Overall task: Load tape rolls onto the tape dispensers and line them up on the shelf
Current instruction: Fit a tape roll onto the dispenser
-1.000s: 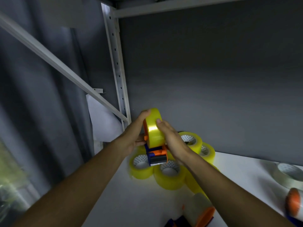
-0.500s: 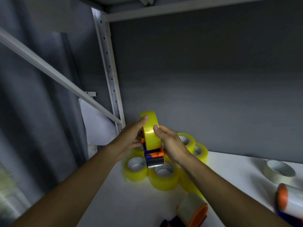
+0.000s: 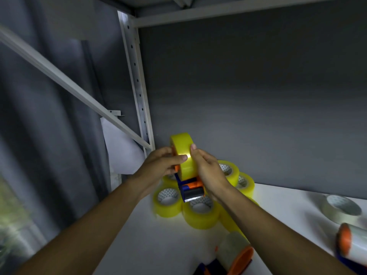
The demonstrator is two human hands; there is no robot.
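Observation:
Both hands hold up a blue and orange tape dispenser [image 3: 191, 189] with a yellow tape roll [image 3: 183, 149] seated on it, above the white shelf [image 3: 151, 241]. My left hand [image 3: 160, 165] grips the roll's left side, thumb laid across its face. My right hand [image 3: 208, 171] grips the right side, thumb on the roll's edge. Several loose yellow rolls [image 3: 200, 213] lie flat on the shelf right below.
A clear roll [image 3: 340, 209] lies at the right. A dispenser loaded with clear tape [image 3: 234, 253] lies near the front edge, another [image 3: 351, 249] at the far right. A white upright post [image 3: 137, 84] and diagonal brace [image 3: 65, 84] bound the left; a grey back wall stands behind.
My left thumb has slid from the top of the roll down across its face. The dispenser with the roll stays held between both hands above the yellow rolls.

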